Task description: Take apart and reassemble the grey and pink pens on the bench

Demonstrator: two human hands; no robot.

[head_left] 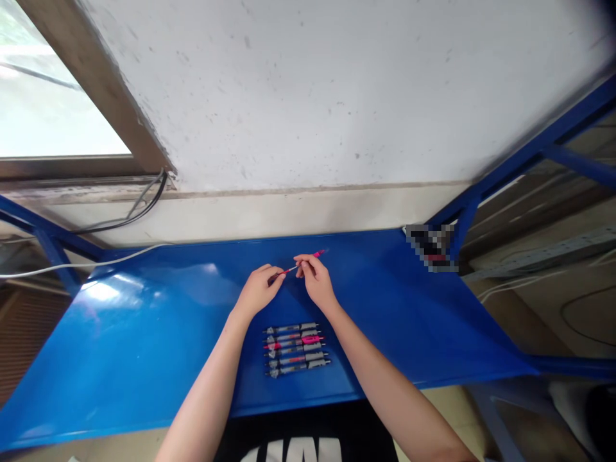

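My left hand point(261, 290) and my right hand point(316, 281) are raised over the middle of a blue table, fingers closed around a thin pen point(292, 269) with pink-red ends. My left fingers pinch its lower left end. Its upper right part passes through my right fingers, and the pink tip point(319, 253) sticks out beyond them. Whether the pen is in one piece is too small to tell. Between my forearms, several pens point(315, 364) lie side by side in a neat row; most are grey and black, and a pink pen point(314, 340) is among them.
The glossy blue table point(144, 359) has blue metal frame posts point(464, 224) at its sides. A pixelated dark object point(433, 247) sits at the back right corner. A white cable point(96, 264) crosses the back left. Behind rises a white wall point(308, 96), with a window point(52, 96) at left.
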